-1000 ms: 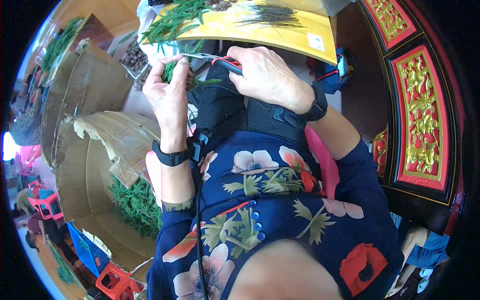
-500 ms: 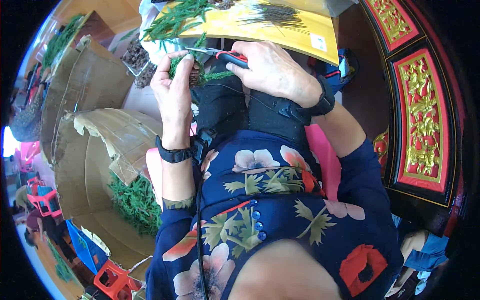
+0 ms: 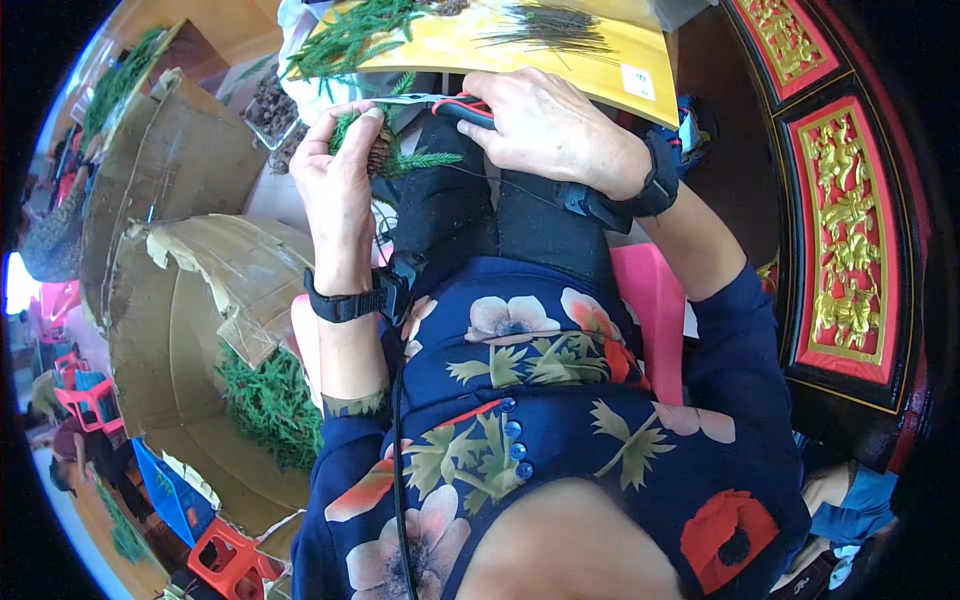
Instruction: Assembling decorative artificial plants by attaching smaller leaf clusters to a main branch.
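Between the thumb and fingers of my left hand [image 3: 335,180] is a small bunch of green artificial pine sprigs [image 3: 425,160] with a brown pine cone [image 3: 380,155] in it. My right hand [image 3: 560,135] is closed around the red and black handles of scissors-like pliers [image 3: 465,108]. Their metal jaws point left and reach just above the bunch, by my left fingertips. Whether the jaws grip a wire there is too small to tell. Both hands are above my lap, near the edge of the yellow table.
On the yellow table [image 3: 640,50] lie green sprigs [image 3: 350,40] and a pile of thin dark wires [image 3: 555,30]. Pine cones [image 3: 272,110] fill a basket at the left. A torn cardboard box [image 3: 170,330] holds more greenery [image 3: 265,410]. A carved red and gold panel [image 3: 845,240] stands at the right.
My left hand and the bunch have shifted slightly left and down. The pliers have turned a little more level, their jaws still over the bunch.
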The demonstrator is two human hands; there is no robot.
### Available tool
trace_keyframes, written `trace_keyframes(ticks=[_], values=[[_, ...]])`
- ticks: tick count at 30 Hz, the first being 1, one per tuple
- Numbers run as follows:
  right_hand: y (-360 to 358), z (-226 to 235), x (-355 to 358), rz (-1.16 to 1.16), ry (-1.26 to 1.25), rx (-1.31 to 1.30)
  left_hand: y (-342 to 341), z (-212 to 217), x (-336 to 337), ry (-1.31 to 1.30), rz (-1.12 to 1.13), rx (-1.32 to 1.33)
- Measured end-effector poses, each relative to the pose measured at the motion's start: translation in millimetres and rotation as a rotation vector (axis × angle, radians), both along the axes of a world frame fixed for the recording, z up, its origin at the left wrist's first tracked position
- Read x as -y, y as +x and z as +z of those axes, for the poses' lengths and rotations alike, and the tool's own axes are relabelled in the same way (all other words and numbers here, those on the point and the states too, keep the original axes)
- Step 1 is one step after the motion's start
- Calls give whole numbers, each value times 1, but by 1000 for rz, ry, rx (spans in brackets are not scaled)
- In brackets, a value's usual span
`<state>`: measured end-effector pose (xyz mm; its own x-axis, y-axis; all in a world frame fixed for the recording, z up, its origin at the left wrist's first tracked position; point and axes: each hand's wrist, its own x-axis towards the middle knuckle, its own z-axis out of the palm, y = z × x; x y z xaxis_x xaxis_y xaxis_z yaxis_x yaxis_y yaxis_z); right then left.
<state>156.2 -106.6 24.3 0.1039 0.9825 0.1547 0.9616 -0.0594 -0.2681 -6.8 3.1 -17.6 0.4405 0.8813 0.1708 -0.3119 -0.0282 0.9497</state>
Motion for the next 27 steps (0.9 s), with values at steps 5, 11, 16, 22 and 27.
trace_keyframes(ticks=[5, 11, 16, 22, 27], values=[[0, -6, -2, -2, 93, 67, -2, 1, -4, -65, -34, 26], [-1, -7, -8, 14, 64, 78, -6, -3, -13, -145, -54, 4], [-12, -10, -21, -95, 290, 358, -15, -15, -33, -571, -227, 118], [-22, -12, -33, -116, 416, 840, -16, -26, -38, -709, -296, 135], [-16, -1, -39, -51, 347, 817, -2, -35, -33, -695, -187, 165]])
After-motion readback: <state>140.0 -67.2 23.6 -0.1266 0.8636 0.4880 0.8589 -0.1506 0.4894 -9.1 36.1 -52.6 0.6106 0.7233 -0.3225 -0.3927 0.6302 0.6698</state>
